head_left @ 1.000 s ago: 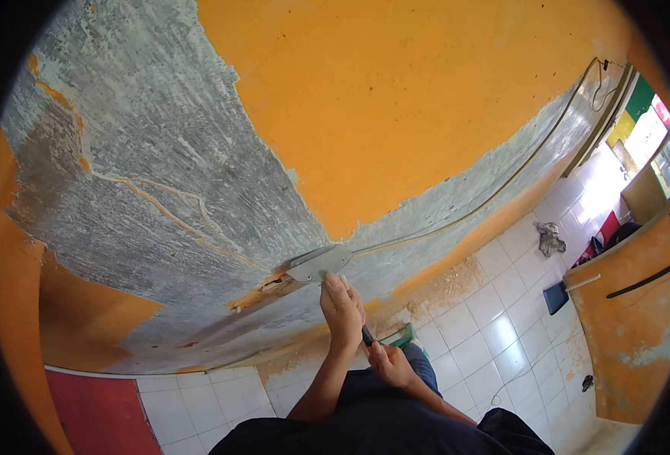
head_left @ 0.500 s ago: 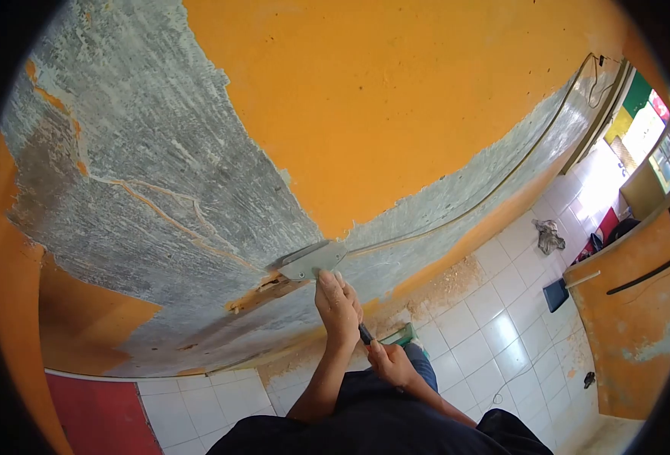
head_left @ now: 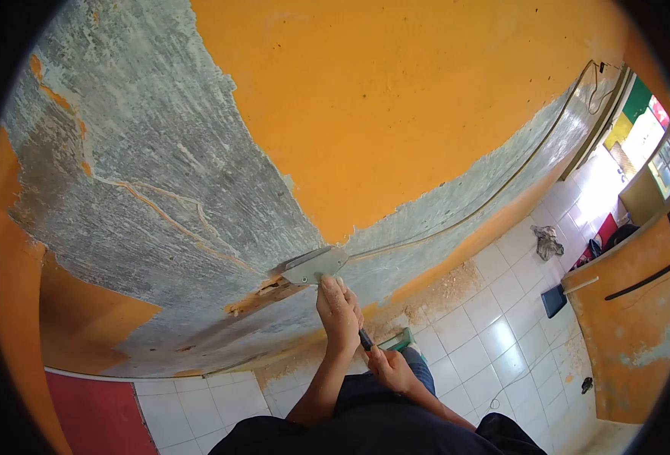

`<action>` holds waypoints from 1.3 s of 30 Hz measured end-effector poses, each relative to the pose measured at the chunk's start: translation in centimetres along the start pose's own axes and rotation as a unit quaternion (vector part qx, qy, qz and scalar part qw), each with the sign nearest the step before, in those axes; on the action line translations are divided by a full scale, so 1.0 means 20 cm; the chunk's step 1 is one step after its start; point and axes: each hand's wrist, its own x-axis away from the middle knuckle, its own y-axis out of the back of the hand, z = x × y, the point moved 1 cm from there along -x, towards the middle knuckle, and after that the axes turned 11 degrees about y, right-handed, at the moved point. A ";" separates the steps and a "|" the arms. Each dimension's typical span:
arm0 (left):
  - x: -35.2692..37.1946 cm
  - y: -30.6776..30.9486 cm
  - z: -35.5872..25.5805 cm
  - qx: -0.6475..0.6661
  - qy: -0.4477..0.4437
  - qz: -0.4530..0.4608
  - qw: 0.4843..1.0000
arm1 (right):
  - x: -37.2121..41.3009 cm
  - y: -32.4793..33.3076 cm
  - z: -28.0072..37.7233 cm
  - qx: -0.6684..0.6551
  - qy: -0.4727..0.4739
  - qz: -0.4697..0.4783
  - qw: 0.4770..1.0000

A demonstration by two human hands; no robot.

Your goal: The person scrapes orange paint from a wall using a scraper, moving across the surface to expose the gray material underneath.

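My left hand (head_left: 338,311) is closed round the scraper just below its wide metal head (head_left: 316,267). The blade edge lies against the wall (head_left: 198,136), where grey bare plaster meets orange paint (head_left: 395,98). Lower on the same tool, my right hand (head_left: 392,370) grips the dark handle (head_left: 365,339). A brown groove (head_left: 263,294) with broken edges runs in the wall beside the blade. From near the head, a thin cable (head_left: 456,220) stretches along the wall to the upper right.
Orange debris (head_left: 448,296) lies on the white tiled floor (head_left: 502,334) along the wall. A blue dustpan (head_left: 554,301), a crumpled plastic bag (head_left: 547,243) and an orange partition (head_left: 630,334) are at the right. A red panel (head_left: 96,409) shows at the lower left.
The scraper head has shifted slightly right and down in the view, with both hands still on the tool. The wall and floor have also shifted slightly in the view.
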 end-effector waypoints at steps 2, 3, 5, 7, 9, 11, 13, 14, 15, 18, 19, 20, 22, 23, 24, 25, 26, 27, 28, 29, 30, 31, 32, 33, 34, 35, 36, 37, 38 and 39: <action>-0.01 0.01 0.03 0.013 0.011 0.002 1.000 | 0.01 0.01 -0.03 -0.009 -0.003 0.006 1.000; -0.02 0.02 0.04 0.026 0.017 0.004 1.000 | 0.00 0.01 -0.07 0.004 -0.005 0.020 1.000; -0.05 0.08 0.04 0.071 0.033 0.081 0.994 | -0.01 0.02 -0.08 0.018 -0.009 0.032 0.999; -0.07 0.10 0.05 0.116 0.047 0.153 0.980 | -0.01 0.02 -0.05 -0.088 -0.017 0.058 0.994; -0.07 0.10 0.02 0.106 -0.001 0.245 0.964 | 0.04 0.01 0.04 -0.143 0.030 0.041 0.988; -0.07 0.10 0.02 0.132 0.014 0.244 0.961 | 0.05 0.00 0.02 -0.197 0.079 0.019 0.977; -0.07 0.11 0.03 0.162 0.029 0.245 0.956 | 0.09 0.01 -0.06 -0.050 0.151 0.013 0.987; -0.06 0.11 0.03 0.180 0.041 0.245 0.952 | 0.08 0.01 -0.06 -0.050 0.150 0.014 0.987; -0.05 0.12 0.04 0.198 0.055 0.244 0.948 | 0.08 0.00 -0.04 0.002 0.182 0.027 0.983; -0.08 0.15 0.08 0.229 0.052 0.284 0.930 | 0.07 -0.02 0.01 0.092 0.246 0.023 0.965; -0.08 0.14 0.07 0.229 0.052 0.286 0.929 | 0.08 -0.02 0.02 0.125 0.273 0.006 0.954; -0.06 0.12 0.03 0.222 0.045 0.280 0.933 | 0.09 -0.02 0.06 0.124 0.272 0.003 0.954; -0.04 0.13 0.04 0.216 0.039 0.271 0.937 | 0.11 -0.01 0.12 0.095 0.170 0.034 0.980; -0.05 0.14 0.07 0.222 0.051 0.259 0.939 | 0.12 -0.02 0.10 0.095 0.171 0.033 0.980; -0.06 0.13 0.07 0.228 0.062 0.252 0.939 | 0.13 -0.03 0.05 0.076 0.175 0.028 0.981; -0.06 0.12 0.06 0.230 0.062 0.256 0.937 | 0.14 -0.03 0.02 0.057 0.178 0.023 0.982; -0.04 0.11 0.03 0.223 0.051 0.261 0.938 | 0.13 -0.01 0.05 0.060 0.179 0.021 0.982; -0.03 0.11 0.01 0.215 0.042 0.263 0.940 | 0.12 0.00 0.09 0.043 0.146 0.030 0.988; -0.02 0.12 0.02 0.213 0.046 0.260 0.940 | 0.14 -0.01 0.11 0.024 0.110 0.041 0.993; -0.02 0.12 0.03 0.209 0.048 0.249 0.944 | 0.15 -0.02 0.08 0.023 0.110 0.042 0.993; -0.03 0.11 0.03 0.206 0.047 0.241 0.947 | 0.15 -0.03 0.04 0.010 0.120 0.037 0.992; -0.04 0.11 0.01 0.205 0.042 0.244 0.947 | 0.14 -0.03 0.02 -0.003 0.131 0.032 0.991; -0.03 0.11 0.00 0.206 0.044 0.240 0.948 | 0.13 -0.04 0.03 -0.021 0.146 0.033 0.989; -0.02 0.11 -0.01 0.205 0.048 0.235 0.949 | 0.12 -0.03 0.04 -0.023 0.146 0.033 0.989; -0.03 0.11 -0.01 0.203 0.050 0.234 0.949 | 0.10 -0.02 0.05 -0.013 0.149 0.045 0.988; -0.02 0.11 -0.01 0.201 0.050 0.228 0.951 | 0.11 -0.02 0.06 -0.003 0.149 0.060 0.987; -0.02 0.10 -0.02 0.200 0.046 0.223 0.953 | 0.12 -0.02 0.05 -0.002 0.147 0.063 0.987; -0.02 0.09 -0.02 0.200 0.043 0.225 0.953 | 0.11 -0.03 0.03 -0.028 0.141 0.056 0.988; -0.01 0.09 -0.01 0.189 0.044 0.217 0.957 | 0.11 -0.04 0.01 -0.055 0.135 0.050 0.988; -0.01 0.09 -0.01 0.178 0.045 0.210 0.960 | 0.11 -0.04 0.01 -0.055 0.137 0.050 0.988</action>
